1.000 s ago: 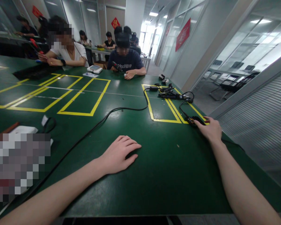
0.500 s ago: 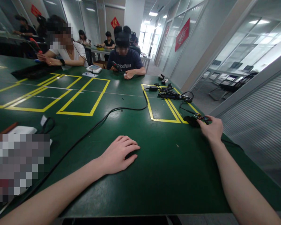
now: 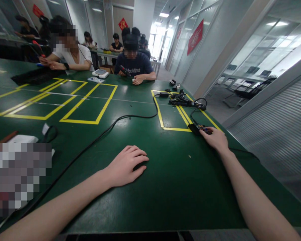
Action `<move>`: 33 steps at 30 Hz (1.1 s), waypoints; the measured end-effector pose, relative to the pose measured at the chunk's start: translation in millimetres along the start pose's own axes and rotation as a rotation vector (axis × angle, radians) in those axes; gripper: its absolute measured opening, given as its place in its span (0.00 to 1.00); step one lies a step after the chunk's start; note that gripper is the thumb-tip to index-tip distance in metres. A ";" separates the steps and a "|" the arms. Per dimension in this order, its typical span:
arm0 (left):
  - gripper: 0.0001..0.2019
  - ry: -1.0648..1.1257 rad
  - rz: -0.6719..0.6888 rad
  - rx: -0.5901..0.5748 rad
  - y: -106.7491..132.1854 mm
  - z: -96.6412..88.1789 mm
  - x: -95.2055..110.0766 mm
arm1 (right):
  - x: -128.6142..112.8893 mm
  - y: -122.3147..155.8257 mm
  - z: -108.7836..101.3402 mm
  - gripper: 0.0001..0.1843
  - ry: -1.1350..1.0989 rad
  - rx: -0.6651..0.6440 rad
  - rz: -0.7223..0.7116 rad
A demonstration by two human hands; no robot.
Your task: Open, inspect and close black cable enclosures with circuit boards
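Note:
My left hand (image 3: 130,165) lies palm down on the green table (image 3: 165,201), fingers stretched out, with nothing in it. Over at the right edge, my right hand (image 3: 217,139) has its fingers closed on a small black item with coloured parts (image 3: 196,129); its kind is too small to make out and my fingers hide part of it. A thin black cable runs up from that item toward a heap of black cables and gear (image 3: 184,100). Another stretch of cable shows behind my right wrist.
A long black cable (image 3: 107,130) crosses the table from lower left to a small black box (image 3: 164,95). Yellow tape (image 3: 97,122) marks rectangles. At left stand a blurred-out item (image 3: 17,177) and a white object (image 3: 25,139). Two people sit across the table, holding tools.
My right hand has moved left and slightly toward me, shifting the black item with it along the table, onto the yellow tape's corner. The left hand has stayed in place.

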State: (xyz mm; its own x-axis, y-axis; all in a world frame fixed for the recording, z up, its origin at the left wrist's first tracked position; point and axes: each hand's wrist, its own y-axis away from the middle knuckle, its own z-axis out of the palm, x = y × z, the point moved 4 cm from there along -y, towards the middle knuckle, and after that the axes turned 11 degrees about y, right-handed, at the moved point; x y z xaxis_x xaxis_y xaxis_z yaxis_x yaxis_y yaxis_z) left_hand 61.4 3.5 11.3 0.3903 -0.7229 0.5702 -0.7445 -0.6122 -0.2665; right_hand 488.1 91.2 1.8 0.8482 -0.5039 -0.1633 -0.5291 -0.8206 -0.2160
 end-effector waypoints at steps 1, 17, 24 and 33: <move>0.12 -0.001 0.000 0.000 -0.2 -0.4 0.4 | -6.6 2.9 1.5 0.24 -0.004 -0.005 -0.020; 0.24 0.007 0.057 0.149 2.8 -9.6 1.7 | -154.5 180.0 -24.2 0.19 -0.464 -0.327 -1.267; 0.22 0.067 0.044 0.048 0.3 -5.7 -2.7 | -153.5 193.3 -27.9 0.20 -0.440 -0.310 -1.366; 0.21 -0.038 -0.074 0.023 1.1 -4.1 -6.8 | -152.6 186.7 -27.8 0.25 -0.395 -0.178 -1.305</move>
State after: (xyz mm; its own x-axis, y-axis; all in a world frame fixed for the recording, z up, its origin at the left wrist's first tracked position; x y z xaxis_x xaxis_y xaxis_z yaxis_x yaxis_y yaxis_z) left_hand 55.8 9.0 10.4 0.4648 -0.6866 0.5590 -0.7005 -0.6713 -0.2422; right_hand 260.5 7.3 13.2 0.6437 0.7369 -0.2064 0.6744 -0.6737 -0.3023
